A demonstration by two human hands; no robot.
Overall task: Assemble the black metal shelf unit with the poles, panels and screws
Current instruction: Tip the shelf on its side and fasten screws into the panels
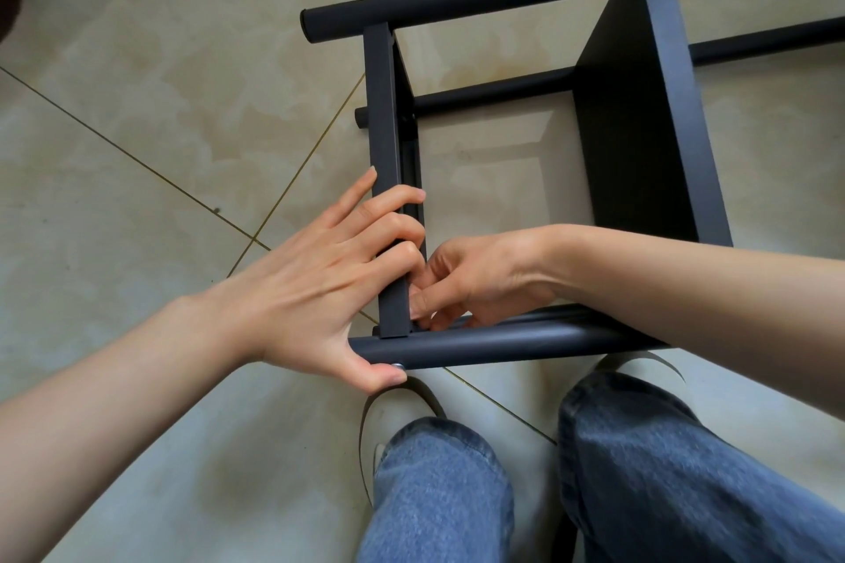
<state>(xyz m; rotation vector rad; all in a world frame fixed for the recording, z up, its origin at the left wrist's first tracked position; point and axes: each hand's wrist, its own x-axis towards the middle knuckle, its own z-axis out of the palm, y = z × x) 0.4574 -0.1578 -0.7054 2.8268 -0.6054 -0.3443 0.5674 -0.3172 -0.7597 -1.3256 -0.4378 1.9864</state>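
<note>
Black metal shelf point(640, 142) lies on the floor point(160, 105). Left hand point(320, 283) grips its end panel point(388, 197) and near pole point(503, 345); right hand point(471, 279) pinches something unclear beside the panel.

Beige tiled floor point(160, 114); blue jeans point(439, 494); pale shoe point(393, 411) under left knee

Glossy beige floor tiles point(160, 105) with thin dark grout lines point(137, 160)
</note>
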